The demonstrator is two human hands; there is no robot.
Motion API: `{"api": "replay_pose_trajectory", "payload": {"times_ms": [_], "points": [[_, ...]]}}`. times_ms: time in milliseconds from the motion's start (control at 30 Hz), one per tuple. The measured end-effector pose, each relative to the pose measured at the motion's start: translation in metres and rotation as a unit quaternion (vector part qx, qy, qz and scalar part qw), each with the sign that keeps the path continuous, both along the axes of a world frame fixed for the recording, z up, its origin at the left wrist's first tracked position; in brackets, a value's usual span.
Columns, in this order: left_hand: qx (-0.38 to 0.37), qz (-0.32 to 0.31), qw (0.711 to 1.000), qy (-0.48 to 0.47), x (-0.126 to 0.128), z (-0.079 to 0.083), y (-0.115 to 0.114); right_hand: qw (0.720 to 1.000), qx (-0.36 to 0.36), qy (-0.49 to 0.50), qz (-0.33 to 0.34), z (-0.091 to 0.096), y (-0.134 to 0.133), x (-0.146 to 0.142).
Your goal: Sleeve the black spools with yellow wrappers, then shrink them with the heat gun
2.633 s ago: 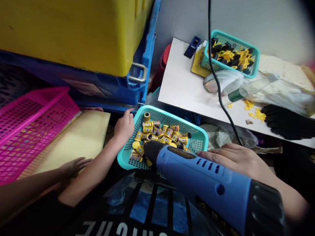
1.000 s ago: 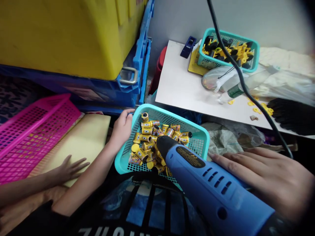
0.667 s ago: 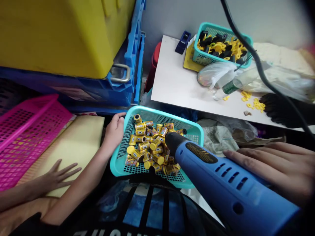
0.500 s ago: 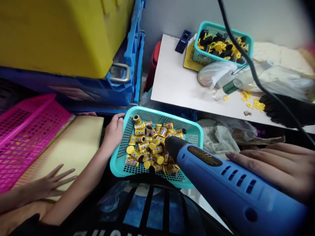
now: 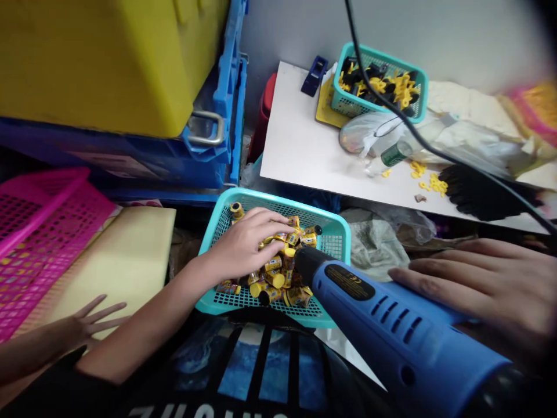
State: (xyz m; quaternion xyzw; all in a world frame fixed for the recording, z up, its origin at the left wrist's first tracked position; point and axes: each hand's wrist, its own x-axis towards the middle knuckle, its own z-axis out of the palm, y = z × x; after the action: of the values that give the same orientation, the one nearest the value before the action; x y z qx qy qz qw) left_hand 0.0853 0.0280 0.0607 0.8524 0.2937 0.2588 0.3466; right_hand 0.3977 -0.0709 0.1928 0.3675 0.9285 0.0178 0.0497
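My left hand [image 5: 243,244] lies on a pile of small yellow labelled cylinders [image 5: 274,278] inside a teal mesh basket [image 5: 336,244], fingers stretched over them. A blue heat gun [image 5: 391,337] points its black nozzle into the basket from the right. My right hand [image 5: 478,284] grips the gun's body, fingers laid along its side and thumb hidden. The basket rests just past my black printed shirt. Another person's hand [image 5: 93,316] lies spread on a pale yellow pad [image 5: 126,255] at the left.
A pink mesh basket [image 5: 39,232] is at the far left. A yellow crate [image 5: 100,58] sits on a blue crate [image 5: 152,162] behind. A white board [image 5: 304,151] carries a second teal basket [image 5: 343,104], plastic bags, yellow rings and a black glove [image 5: 478,191]. The gun's black cord [image 5: 391,110] crosses above.
My left hand left the basket's left rim and moved onto the pile of cylinders. The heat gun's nozzle stays over the basket's right side. The other person's hand stays on the pad.
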Motion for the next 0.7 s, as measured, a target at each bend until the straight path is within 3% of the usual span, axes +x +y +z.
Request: {"api": "replay_pose_trajectory", "payload": {"times_ms": [100, 167, 267, 367, 400, 467, 533, 600, 700], "points": [[-0.053, -0.14, 0.988, -0.024, 0.012, 0.026, -0.009, 0.998, -0.023, -0.032, 0.039, 0.009, 0.018, -0.012], [-0.097, -0.151, 0.982, -0.065, 0.025, 0.033, -0.018, 0.999, -0.032, -0.021, 0.012, 0.012, 0.034, -0.023], [-0.165, -0.022, 0.976, -0.143, 0.04, 0.027, -0.024, 0.999, 0.011, 0.035, 0.011, 0.016, 0.057, -0.038], [-0.234, 0.104, 0.946, -0.198, 0.038, 0.014, -0.017, 0.974, 0.156, 0.158, -0.038, 0.019, 0.062, -0.049], [-0.254, 0.136, 0.93, -0.227, 0.033, 0.01, -0.012, 0.951, 0.192, 0.228, -0.076, 0.017, 0.059, -0.051], [-0.289, 0.19, 0.891, -0.293, 0.021, 0.005, -0.005, 0.874, 0.224, 0.402, -0.158, 0.003, 0.046, -0.054], [-0.312, 0.223, 0.855, -0.349, 0.01, 0.004, -0.001, 0.787, 0.192, 0.534, -0.243, -0.025, 0.033, -0.054], [-0.33, 0.222, 0.835, -0.381, 0.003, 0.004, -0.001, 0.746, 0.113, 0.553, -0.354, -0.065, 0.023, -0.052], [-0.346, 0.194, 0.832, -0.387, 0.001, 0.001, -0.007, 0.688, 0.015, 0.527, -0.498, -0.126, 0.016, -0.046]]}}
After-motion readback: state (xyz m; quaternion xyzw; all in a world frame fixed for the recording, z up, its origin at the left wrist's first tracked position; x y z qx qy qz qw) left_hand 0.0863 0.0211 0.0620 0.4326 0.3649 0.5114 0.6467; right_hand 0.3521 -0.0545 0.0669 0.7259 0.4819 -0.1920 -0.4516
